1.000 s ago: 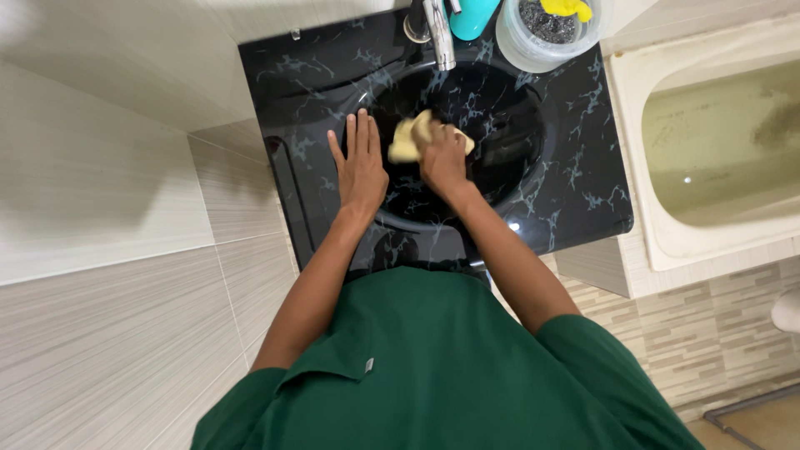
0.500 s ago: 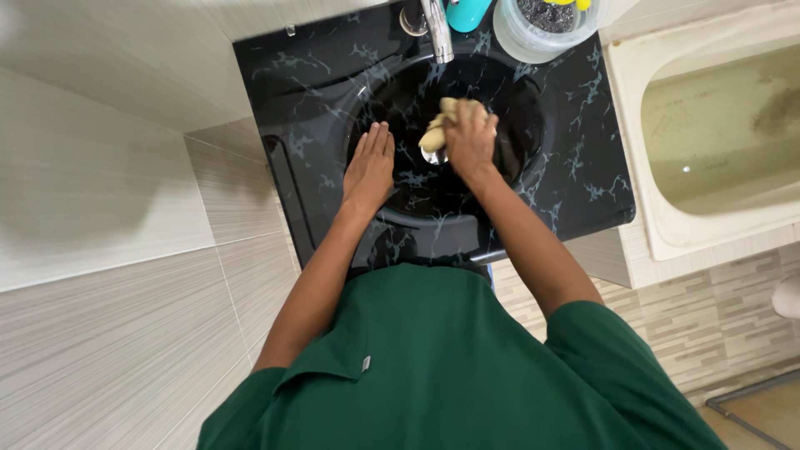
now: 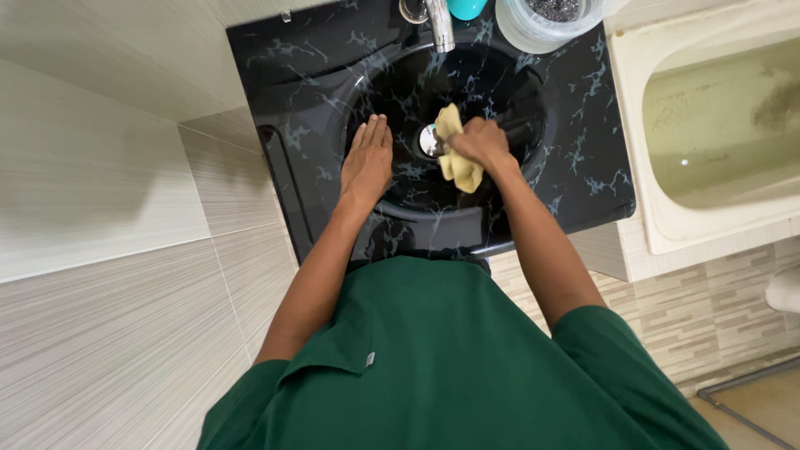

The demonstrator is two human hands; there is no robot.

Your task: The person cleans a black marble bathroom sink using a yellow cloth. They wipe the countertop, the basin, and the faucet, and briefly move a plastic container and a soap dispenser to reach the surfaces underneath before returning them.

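Right hand grips a yellow cloth against the black basin beside its drain; left hand, flat and spread, rests on the rim. Wiping appears partway, outer surround seemingly unwiped.

Your one head camera is looking straight down from above your chest, facing the black sink at arm's length. It is taking in wall tiles on the left and a tub on the right.
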